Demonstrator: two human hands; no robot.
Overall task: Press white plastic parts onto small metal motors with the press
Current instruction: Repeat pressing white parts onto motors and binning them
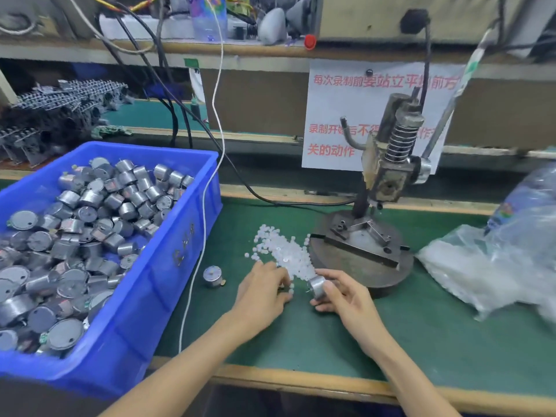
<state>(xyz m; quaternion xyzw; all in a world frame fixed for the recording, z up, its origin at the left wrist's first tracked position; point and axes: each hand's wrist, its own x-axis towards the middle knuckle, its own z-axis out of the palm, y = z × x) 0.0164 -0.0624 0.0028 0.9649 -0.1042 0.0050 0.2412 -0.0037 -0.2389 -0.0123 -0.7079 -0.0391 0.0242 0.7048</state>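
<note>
Motor (317,286) in right hand (349,299), white parts (285,251) before press (388,170), blue bin (168,236) left

Head-worn view, close, down onto workbench (421,326)

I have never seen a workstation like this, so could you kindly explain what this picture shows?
This single picture comes from a camera worn on the person's head, looking down at their bare hands over a green mat. The right hand grips a small metal motor. The left hand rests curled fingers on a pile of white plastic parts; whether it has pinched one is hidden. Behind the pile stands the hand press on a round metal base. At the left a blue bin holds many more motors, one loose motor lies on the mat, and a plastic bag lies at the right.
</note>
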